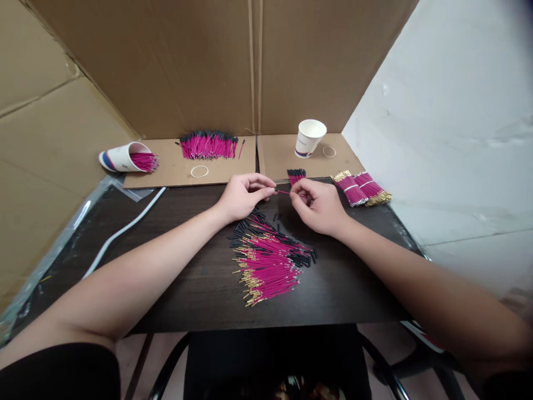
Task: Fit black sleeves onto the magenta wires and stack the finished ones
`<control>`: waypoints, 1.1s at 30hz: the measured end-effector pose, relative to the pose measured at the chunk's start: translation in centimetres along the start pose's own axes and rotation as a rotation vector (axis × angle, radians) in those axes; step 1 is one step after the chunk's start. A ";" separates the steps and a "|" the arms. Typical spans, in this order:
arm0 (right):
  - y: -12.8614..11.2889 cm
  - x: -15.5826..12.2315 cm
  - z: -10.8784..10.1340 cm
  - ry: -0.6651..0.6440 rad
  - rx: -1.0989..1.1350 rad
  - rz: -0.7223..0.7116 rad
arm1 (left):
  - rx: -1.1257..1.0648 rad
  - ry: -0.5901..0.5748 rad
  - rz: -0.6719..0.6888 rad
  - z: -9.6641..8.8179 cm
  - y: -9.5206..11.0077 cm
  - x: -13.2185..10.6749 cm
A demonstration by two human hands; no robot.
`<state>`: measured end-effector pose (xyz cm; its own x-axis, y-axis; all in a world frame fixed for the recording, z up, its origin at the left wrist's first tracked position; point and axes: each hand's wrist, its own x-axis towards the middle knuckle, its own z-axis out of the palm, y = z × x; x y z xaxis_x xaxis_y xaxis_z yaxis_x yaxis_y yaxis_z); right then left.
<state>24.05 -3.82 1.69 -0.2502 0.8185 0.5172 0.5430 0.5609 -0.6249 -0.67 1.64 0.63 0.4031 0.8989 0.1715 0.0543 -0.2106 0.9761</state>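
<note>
Between my hands stretches one thin magenta wire point(283, 192), roughly level above the table. My left hand point(245, 195) pinches the wire's dark end, which looks like a short black sleeve, mostly covered by the fingertips. The wire's other end is in the closed fingers of my right hand point(318, 205). Below them lies a loose pile of magenta wires point(270, 261) with gold tips on the left and silvery ends on the right. Small black sleeves point(302, 258) are scattered over and around this pile. Just behind my right hand sits a small group of black-ended wires point(296, 174).
Cardboard point(233, 176) covers the table's back, bearing a row of black-ended wires point(210, 145), a tipped paper cup point(122, 158) full of wires, an upright cup point(310, 139) and rubber bands point(200, 171). Banded gold-tipped bundles point(360, 188) lie right. A white cable point(120, 230) crosses the left.
</note>
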 end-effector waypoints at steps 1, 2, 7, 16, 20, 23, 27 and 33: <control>0.0 0.0 -0.1 0.001 -0.012 -0.018 | -0.003 -0.001 0.000 0.0 0.0 0.0; 0.1 0.0 -0.1 0.002 -0.021 -0.040 | -0.007 -0.002 0.000 0.0 0.0 0.0; 0.1 0.1 -0.4 -0.013 -0.058 -0.106 | -0.028 -0.013 0.012 0.0 0.1 0.0; -0.2 0.2 -0.5 -0.038 -0.070 -0.124 | -0.019 -0.025 0.015 -0.1 0.0 0.0; 0.0 0.1 -0.3 -0.029 -0.016 -0.081 | -0.020 -0.021 0.042 0.1 0.0 0.0; 0.1 0.0 -0.1 -0.035 0.016 -0.046 | -0.019 -0.013 0.039 0.1 0.0 0.0; 0.2 0.0 -0.1 -0.043 0.042 -0.016 | -0.014 -0.004 0.026 0.1 -0.1 0.0; 0.3 0.0 -0.1 -0.064 0.062 0.028 | -0.002 -0.012 0.028 0.0 -0.3 -0.1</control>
<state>24.26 -3.71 1.55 -0.2879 0.8389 0.4619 0.5002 0.5430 -0.6745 -0.70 1.61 0.36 0.4152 0.8880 0.1976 0.0408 -0.2352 0.9711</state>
